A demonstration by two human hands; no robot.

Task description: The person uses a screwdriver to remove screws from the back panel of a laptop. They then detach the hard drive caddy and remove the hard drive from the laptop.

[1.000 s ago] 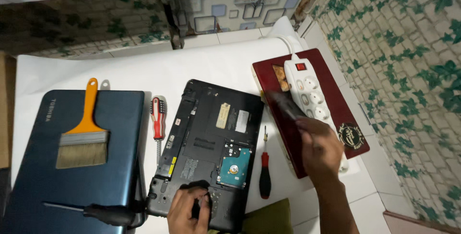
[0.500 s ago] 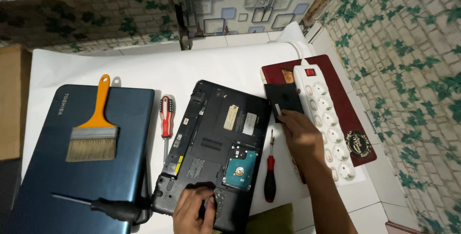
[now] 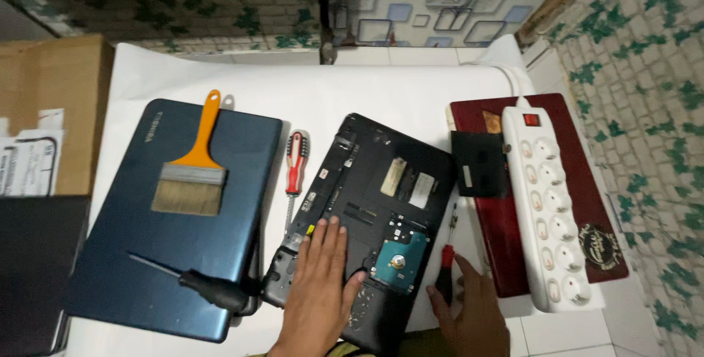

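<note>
A black laptop [image 3: 381, 181] lies upside down on the white table with its bottom cover off, showing a hard drive [image 3: 400, 260]. My left hand [image 3: 320, 284] rests flat on the laptop's near left part, fingers spread. My right hand [image 3: 473, 313] sits at the near edge, thumb touching the black handle of a red-and-black screwdriver [image 3: 445, 273] lying right of the laptop. A black cover panel [image 3: 478, 164] lies on a dark red board [image 3: 579, 181].
A white power strip [image 3: 550, 203] lies on the red board. A closed blue laptop [image 3: 176, 218] at left carries an orange-handled brush [image 3: 192, 163] and a black screwdriver [image 3: 198, 284]. A red screwdriver [image 3: 295, 166] lies between the laptops. A cardboard box [image 3: 51, 100] stands far left.
My right hand set the black cover panel down on the red board and came back to the near edge by the screwdriver. My left hand flattened onto the laptop.
</note>
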